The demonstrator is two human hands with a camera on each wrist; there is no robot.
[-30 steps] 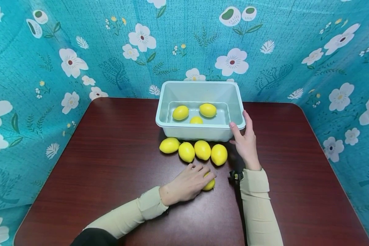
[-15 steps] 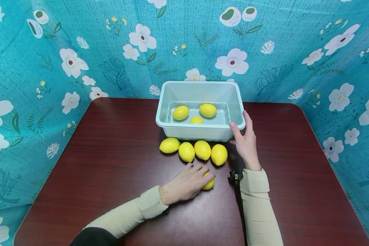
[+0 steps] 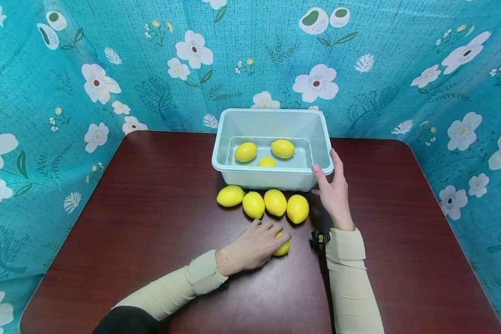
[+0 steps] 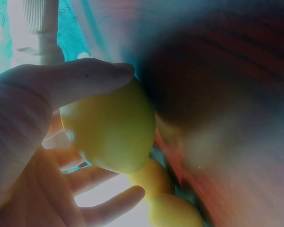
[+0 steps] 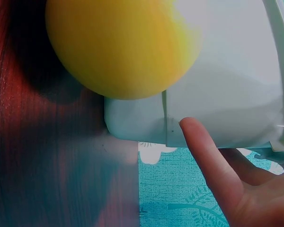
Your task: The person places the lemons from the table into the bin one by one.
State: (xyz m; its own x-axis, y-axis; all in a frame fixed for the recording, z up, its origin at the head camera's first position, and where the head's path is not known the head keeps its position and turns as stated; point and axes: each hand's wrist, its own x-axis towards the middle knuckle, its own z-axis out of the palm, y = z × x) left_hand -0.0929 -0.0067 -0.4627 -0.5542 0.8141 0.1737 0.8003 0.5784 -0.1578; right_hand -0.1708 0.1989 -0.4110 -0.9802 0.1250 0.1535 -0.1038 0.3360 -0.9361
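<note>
My left hand [image 3: 250, 248] grips a yellow lemon [image 3: 281, 249] low over the table, fingers over its top. The left wrist view shows the thumb along one side of this lemon [image 4: 113, 127] and fingers on the other. At the front right corner of a pale blue-green plastic bin [image 3: 267, 178], my right hand [image 3: 336, 197] holds the rim with its thumb and fingers. In the right wrist view, one fingertip touches the bin's wall [image 5: 227, 71] below the rim. Three lemons lie inside the bin, including one [image 3: 282, 148] at the back, another partly hidden by the front wall.
Several lemons stand in a row along the bin's front, from the leftmost lemon [image 3: 230, 196] to the rightmost lemon [image 3: 298, 209]. The dark red-brown table [image 3: 158, 185] has rounded far corners. Behind it hangs a turquoise flowered cloth [image 3: 250, 51], close to the bin's back.
My left hand has shifted very slightly left with the lemon in its fingers. The right hand, the bin and the other lemons have kept their places.
</note>
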